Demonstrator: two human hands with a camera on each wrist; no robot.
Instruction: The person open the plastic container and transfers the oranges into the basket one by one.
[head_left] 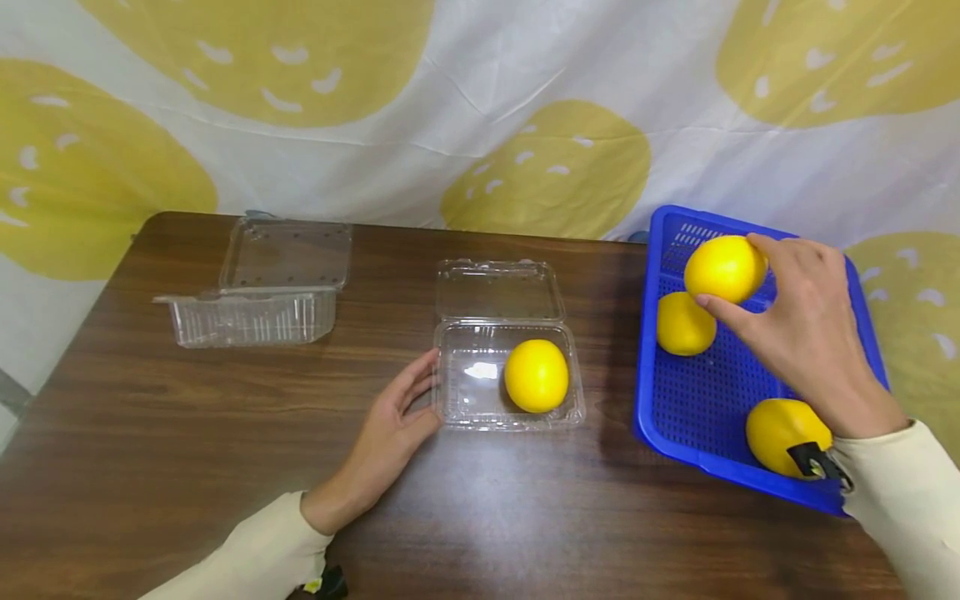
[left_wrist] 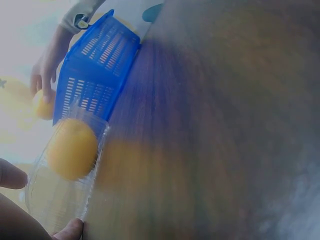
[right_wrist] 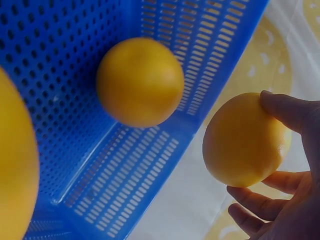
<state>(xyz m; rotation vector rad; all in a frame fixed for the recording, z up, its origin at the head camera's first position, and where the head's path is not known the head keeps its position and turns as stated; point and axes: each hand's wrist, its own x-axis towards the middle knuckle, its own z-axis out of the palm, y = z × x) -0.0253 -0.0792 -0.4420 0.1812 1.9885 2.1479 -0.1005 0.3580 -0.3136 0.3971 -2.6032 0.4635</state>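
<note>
My right hand (head_left: 810, 312) pinches a yellow round fruit (head_left: 725, 269) between thumb and fingers, raised over the far left part of the blue basket (head_left: 645, 400). Two similar fruits lie in that basket, one at the left (head_left: 686, 323) and another at the near right (head_left: 780, 433). At the table's middle stands a lidded clear plastic box (head_left: 468, 417), its lid folded back. One yellow fruit (head_left: 536, 376) sits in the box's right half. My left hand (head_left: 393, 433) touches the box's left edge, fingertips and thumb spread along it.
A second clear plastic box (head_left: 255, 321), lid raised, stands at the table's far left. Behind the brown wooden table (head_left: 225, 433) hangs a white cloth (head_left: 390, 167) printed with yellow fruit shapes. The basket's high wall (left_wrist: 87, 75) rises beyond the middle box.
</note>
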